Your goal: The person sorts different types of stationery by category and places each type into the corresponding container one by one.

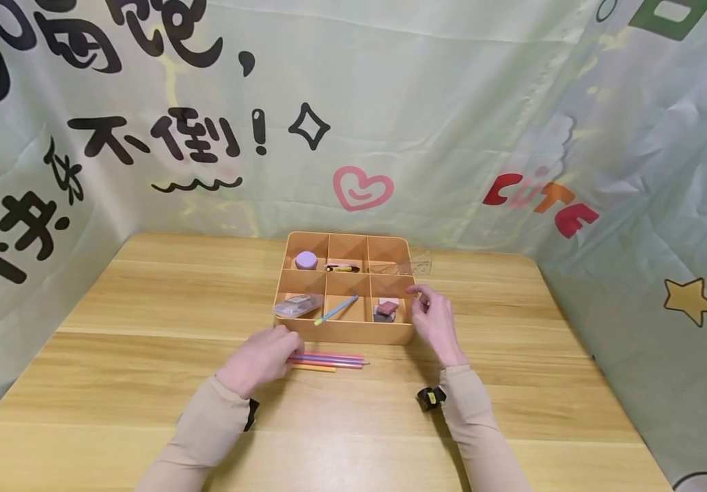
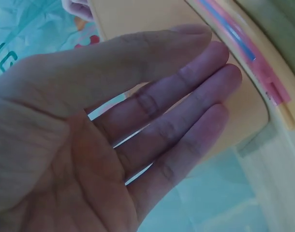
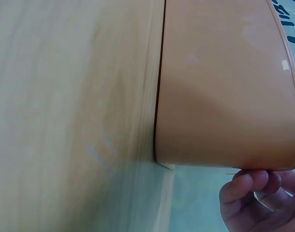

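Observation:
An orange six-compartment organizer box [image 1: 347, 333] stands on the table. My left hand [image 1: 265, 355] is at the left end of several coloured pencils [image 1: 335, 360] lying before the box; it hides their left ends. In the left wrist view, its fingers [image 2: 181, 121] are nearly straight, with nothing seen between them. My right hand [image 1: 434, 318] holds the box's right side, an index finger at the rim and curled fingers [image 3: 256, 181] against the outer wall. A blue pencil [image 1: 337, 309] leans in the front middle compartment.
The box's other compartments hold a purple round item [image 1: 306, 260], a dark pen [image 1: 342, 268], a clear set square [image 1: 417, 264], a clear plastic case [image 1: 296, 306] and some eraser-like blocks [image 1: 385, 309]. A printed cloth [image 1: 439, 123] hangs behind the wooden table [image 1: 501, 328].

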The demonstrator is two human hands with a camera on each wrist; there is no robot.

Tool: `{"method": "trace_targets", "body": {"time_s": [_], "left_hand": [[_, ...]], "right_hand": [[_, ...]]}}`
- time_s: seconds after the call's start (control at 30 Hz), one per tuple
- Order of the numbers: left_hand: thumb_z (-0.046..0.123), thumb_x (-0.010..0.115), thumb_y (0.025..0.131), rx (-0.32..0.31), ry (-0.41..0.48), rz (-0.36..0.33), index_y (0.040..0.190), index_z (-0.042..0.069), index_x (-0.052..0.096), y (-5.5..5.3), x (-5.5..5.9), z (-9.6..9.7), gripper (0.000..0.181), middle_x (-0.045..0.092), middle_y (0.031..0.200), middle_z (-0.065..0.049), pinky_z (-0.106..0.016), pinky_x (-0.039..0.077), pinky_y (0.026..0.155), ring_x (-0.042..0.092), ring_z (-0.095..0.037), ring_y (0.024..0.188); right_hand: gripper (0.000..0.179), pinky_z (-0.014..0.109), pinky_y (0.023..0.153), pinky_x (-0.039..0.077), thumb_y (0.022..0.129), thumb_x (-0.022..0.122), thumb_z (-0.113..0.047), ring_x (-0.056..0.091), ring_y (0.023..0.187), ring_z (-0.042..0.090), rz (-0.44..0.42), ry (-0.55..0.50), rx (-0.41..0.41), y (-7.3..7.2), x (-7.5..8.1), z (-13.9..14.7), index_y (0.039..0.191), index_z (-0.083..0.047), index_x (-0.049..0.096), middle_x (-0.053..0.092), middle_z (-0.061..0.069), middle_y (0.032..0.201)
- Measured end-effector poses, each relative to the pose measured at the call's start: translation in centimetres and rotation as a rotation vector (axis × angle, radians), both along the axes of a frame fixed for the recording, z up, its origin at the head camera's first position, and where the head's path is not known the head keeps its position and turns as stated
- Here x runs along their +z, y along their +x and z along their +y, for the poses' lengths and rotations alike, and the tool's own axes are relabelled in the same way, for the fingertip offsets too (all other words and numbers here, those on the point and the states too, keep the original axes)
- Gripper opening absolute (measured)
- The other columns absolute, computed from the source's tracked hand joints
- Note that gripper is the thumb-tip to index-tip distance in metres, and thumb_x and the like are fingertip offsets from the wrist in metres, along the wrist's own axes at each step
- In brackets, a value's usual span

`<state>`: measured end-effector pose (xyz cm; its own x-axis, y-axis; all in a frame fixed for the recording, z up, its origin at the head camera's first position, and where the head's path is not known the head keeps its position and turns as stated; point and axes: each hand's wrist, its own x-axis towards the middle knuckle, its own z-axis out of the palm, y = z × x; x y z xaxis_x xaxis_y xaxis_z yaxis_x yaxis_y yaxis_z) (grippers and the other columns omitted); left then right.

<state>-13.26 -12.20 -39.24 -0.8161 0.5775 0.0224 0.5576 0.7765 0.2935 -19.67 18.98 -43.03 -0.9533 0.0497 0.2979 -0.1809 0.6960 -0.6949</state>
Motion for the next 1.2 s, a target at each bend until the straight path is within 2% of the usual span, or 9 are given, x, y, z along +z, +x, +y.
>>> {"method": "trace_targets", "body": {"time_s": [0.17, 0.37, 0.5, 0.67, 0.9, 1.2], "left_hand": [[-0.013, 0.075, 0.073, 0.046, -0.012, -0.028, 0.074, 0.007, 0.069, -0.1, -0.5, 0.2, 0.021, 0.066, 0.073, -0.003, -0.033, 0.047, 0.059, 0.052, -0.014, 0.066], [-0.017, 0.072, 0.071, 0.059, -0.011, -0.015, 0.074, 0.006, 0.069, -0.2, -0.8, 0.1, 0.024, 0.070, 0.077, -0.005, -0.036, 0.051, 0.060, 0.059, -0.016, 0.068], [-0.021, 0.068, 0.071, 0.076, -0.007, -0.038, 0.074, 0.006, 0.070, -0.4, -1.0, 0.2, 0.027, 0.071, 0.079, -0.005, -0.038, 0.053, 0.062, 0.060, -0.018, 0.069], [-0.022, 0.065, 0.074, 0.078, -0.001, -0.024, 0.075, 0.006, 0.071, -0.6, -1.2, 0.1, 0.029, 0.072, 0.080, -0.005, -0.041, 0.056, 0.065, 0.063, -0.018, 0.071], [-0.021, 0.065, 0.075, 0.079, 0.003, 0.001, 0.072, 0.007, 0.070, -0.8, -1.6, -0.1, 0.029, 0.068, 0.074, -0.002, -0.038, 0.054, 0.062, 0.057, -0.014, 0.068], [-0.021, 0.067, 0.072, 0.065, 0.003, -0.012, 0.071, 0.009, 0.069, -1.1, -1.9, -0.3, 0.030, 0.065, 0.071, 0.001, -0.035, 0.053, 0.060, 0.055, -0.013, 0.066]], "right_hand": [[0.027, 0.025, 0.051, 0.031, 0.091, 0.054, 0.002, 0.037, 0.049, 0.011, 0.007, 0.006, -0.002, 0.0, 0.1, 0.0, 0.110, -0.002, 0.072, 0.044, 0.000, 0.059], [0.027, 0.025, 0.052, 0.031, 0.091, 0.053, 0.002, 0.037, 0.050, 0.012, 0.009, 0.004, -0.005, 0.1, 0.1, 0.0, 0.110, -0.002, 0.072, 0.044, 0.000, 0.059], [0.027, 0.025, 0.053, 0.031, 0.091, 0.053, 0.001, 0.037, 0.050, 0.012, 0.007, 0.006, -0.005, 0.1, 0.1, 0.0, 0.110, -0.002, 0.072, 0.044, 0.000, 0.059], [0.027, 0.026, 0.053, 0.031, 0.091, 0.054, 0.001, 0.037, 0.050, 0.012, 0.007, 0.009, -0.005, 0.1, 0.1, 0.0, 0.111, -0.002, 0.072, 0.045, 0.001, 0.059], [0.027, 0.026, 0.054, 0.031, 0.090, 0.054, 0.001, 0.038, 0.050, 0.012, 0.009, 0.008, -0.009, 0.0, 0.1, 0.0, 0.110, -0.002, 0.072, 0.045, 0.001, 0.059], [0.027, 0.027, 0.055, 0.032, 0.091, 0.054, 0.001, 0.038, 0.051, 0.013, 0.014, 0.003, -0.010, 0.0, 0.1, 0.0, 0.110, -0.002, 0.072, 0.045, 0.001, 0.059]]}}
